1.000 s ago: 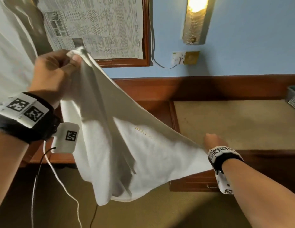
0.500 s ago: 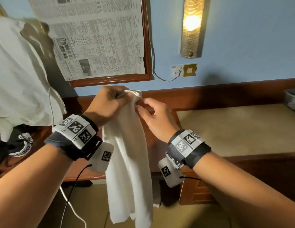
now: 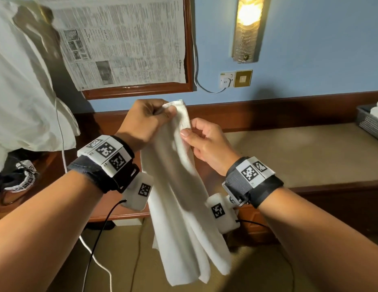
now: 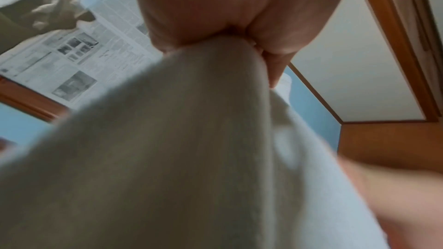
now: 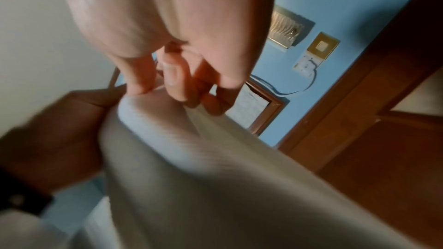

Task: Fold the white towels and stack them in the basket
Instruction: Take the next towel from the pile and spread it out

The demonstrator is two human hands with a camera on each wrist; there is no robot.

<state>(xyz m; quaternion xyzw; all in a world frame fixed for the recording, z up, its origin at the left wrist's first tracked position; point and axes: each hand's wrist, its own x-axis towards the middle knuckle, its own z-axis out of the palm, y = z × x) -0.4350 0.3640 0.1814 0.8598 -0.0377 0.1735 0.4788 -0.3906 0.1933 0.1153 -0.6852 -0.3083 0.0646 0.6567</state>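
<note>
A white towel (image 3: 179, 197) hangs folded lengthwise in the air in front of me. My left hand (image 3: 148, 121) grips its top corners in a fist. My right hand (image 3: 201, 138) pinches the towel's right edge just below the top, thumb on the near side. In the left wrist view the towel (image 4: 191, 149) drops from my curled left hand (image 4: 230, 31). The right wrist view shows my right hand (image 5: 182, 84) with its fingertips on the towel (image 5: 215, 168). A grey basket (image 3: 368, 123) with white cloth inside sits at the far right edge of the desk.
A tan-topped wooden desk (image 3: 300, 152) stretches to the right, below the hands. White fabric (image 3: 21, 91) hangs at the left. A framed newspaper (image 3: 124, 41), a wall lamp (image 3: 247, 28) and a socket (image 3: 236, 79) are on the blue wall. Cables trail over the floor.
The towel was spread wide between the hands a second ago. My right hand brought its corner up to the left hand, and the towel now hangs doubled. My right hand has slid slightly down its edge.
</note>
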